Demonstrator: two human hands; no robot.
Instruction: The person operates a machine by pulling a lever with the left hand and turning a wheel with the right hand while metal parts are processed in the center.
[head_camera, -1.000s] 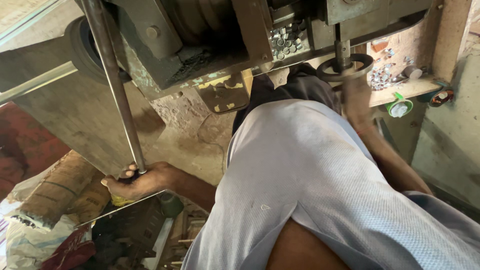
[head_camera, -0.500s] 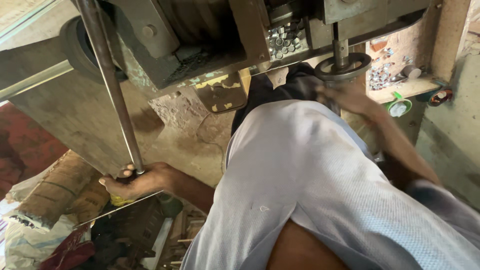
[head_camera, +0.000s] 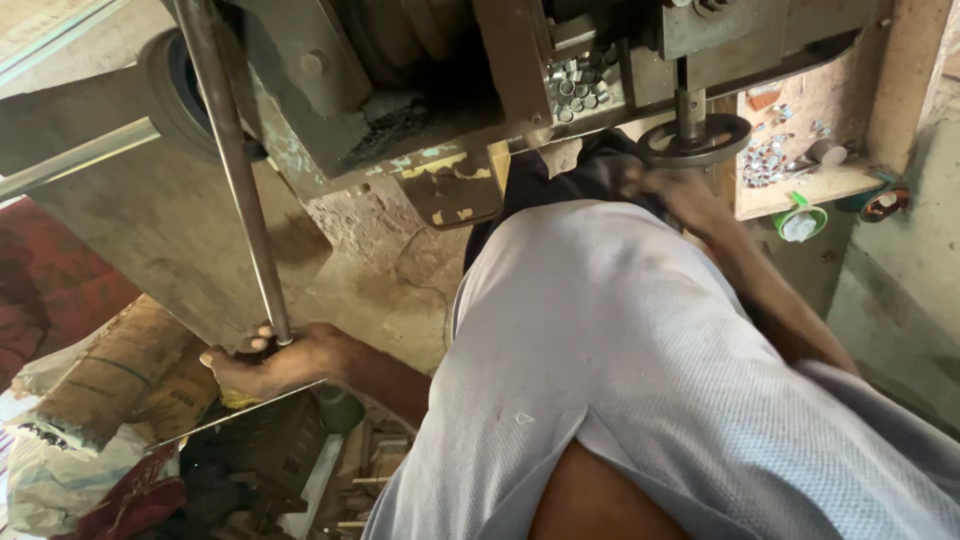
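Steel lever rod (head_camera: 232, 170), long, stiff, probably heavy, slanted down from the press; left hand (head_camera: 268, 362) closed around its lower end. Right hand (head_camera: 668, 190) touched the handwheel (head_camera: 694, 140), grip unclear.

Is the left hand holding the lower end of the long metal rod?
Yes, the left hand is closed around the bottom end of the long metal rod, which slants up to the machine.
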